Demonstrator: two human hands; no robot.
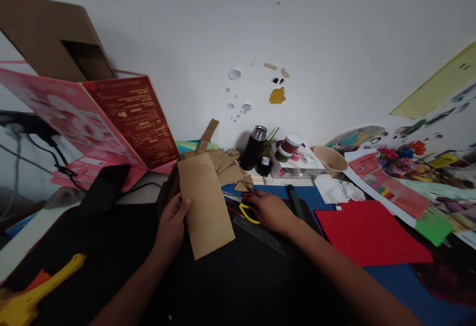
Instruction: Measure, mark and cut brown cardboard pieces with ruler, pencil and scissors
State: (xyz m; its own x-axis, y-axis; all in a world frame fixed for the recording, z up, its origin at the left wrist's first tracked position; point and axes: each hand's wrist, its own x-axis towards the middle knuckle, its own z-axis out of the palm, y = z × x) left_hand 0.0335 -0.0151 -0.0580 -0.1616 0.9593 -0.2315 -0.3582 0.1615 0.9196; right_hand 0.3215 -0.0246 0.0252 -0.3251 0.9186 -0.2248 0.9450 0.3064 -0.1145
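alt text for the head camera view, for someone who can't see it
A person's left hand holds up a flat brown cardboard piece over a dark mat, while the right hand lies over yellow-handled scissors beside it. Nearby on the cluttered desk are a red paper sheet, a black flask and paint jars.

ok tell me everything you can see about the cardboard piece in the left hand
The cardboard piece is plain brown, flat and roughly rectangular, longer than wide, with faint creases and small marks near its top. It is held above the dark mat, tilted, lower end toward the right. The left hand grips its left edge, thumb on the front. More cardboard scraps lie behind its top.
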